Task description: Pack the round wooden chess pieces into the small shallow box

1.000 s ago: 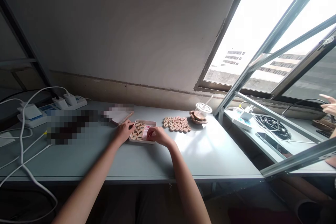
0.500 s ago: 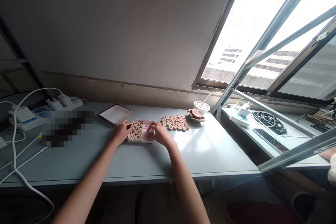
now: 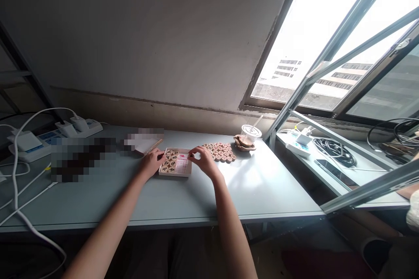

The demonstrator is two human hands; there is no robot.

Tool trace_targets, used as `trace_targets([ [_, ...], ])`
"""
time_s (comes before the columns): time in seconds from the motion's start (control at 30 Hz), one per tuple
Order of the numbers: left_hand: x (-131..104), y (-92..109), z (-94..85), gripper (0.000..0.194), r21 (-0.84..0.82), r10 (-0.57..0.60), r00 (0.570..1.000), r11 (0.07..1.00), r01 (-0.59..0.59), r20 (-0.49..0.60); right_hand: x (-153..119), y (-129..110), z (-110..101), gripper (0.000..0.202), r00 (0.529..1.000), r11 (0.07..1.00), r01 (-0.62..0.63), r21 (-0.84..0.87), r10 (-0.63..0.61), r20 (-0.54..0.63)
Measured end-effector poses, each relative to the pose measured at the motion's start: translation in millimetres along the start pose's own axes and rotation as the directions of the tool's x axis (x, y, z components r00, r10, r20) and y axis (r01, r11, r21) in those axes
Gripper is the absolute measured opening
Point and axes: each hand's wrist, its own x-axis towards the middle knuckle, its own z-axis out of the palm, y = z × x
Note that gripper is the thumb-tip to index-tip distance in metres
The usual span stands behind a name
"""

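A shallow white box (image 3: 175,175) lies on the table with round wooden Chinese chess pieces (image 3: 169,162) filling its left half. Its right half bares a white bottom with red print. My left hand (image 3: 152,162) grips the box's left edge, fingers closed on it. Over the right rim, my right hand (image 3: 203,160) pinches one Chinese chess piece (image 3: 192,155), seen edge-on and dark, between thumb and fingers. Just beyond that hand, more Chinese chess pieces (image 3: 224,152) lie packed in rows on the table.
Behind my left hand is the box lid (image 3: 144,144), partly blurred. A lidded cup with a straw (image 3: 251,131) stands by a carved brown object (image 3: 244,143). Power strips (image 3: 59,137) and white cables are at left. A metal frame (image 3: 294,109) rises at right.
The Chinese chess piece from the box's right half is now in my right hand, which has risen and moved right to the rim. My left hand stays at the left edge.
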Motion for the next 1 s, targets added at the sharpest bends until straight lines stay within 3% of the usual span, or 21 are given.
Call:
trace_targets([
  [0.2,1,-4,3.5,0.044,-0.076,-0.004,1.000,0.997,0.003,-0.025,-6,21,-14,0.018,0.972,0.959,-0.221,-0.176,0.231,0.035],
  [0.3,3,-7,3.6,0.046,-0.139,-0.004,1.000,0.990,0.001,-0.020,-11,29,-17,0.026,0.959,0.934,-0.269,-0.236,0.282,0.022],
  [0.47,5,-7,1.4,0.050,-0.265,-0.045,0.998,0.963,0.057,0.050,-12,33,-17,0.029,0.961,0.930,-0.258,-0.260,0.274,0.027],
  [0.6,3,-5,-0.3,0.054,-0.342,-0.094,0.988,0.930,0.132,0.126,-11,29,-14,0.030,0.976,0.902,-0.182,-0.391,0.214,0.038],
  [0.77,2,-6,0.5,0.053,-0.367,-0.118,0.986,0.917,0.154,0.119,-12,30,-13,0.025,0.982,0.829,-0.146,-0.540,0.188,0.023],
  [0.9,2,-6,0.8,0.052,-0.398,-0.118,0.988,0.906,0.147,0.096,-12,29,-14,0.017,0.979,0.836,-0.171,-0.521,0.205,0.008],
  [1.0,2,-4,0.5,0.050,-0.431,-0.114,0.989,0.891,0.142,0.091,-5,21,-8,0.019,0.991,0.891,-0.127,-0.436,0.134,-0.015],
])
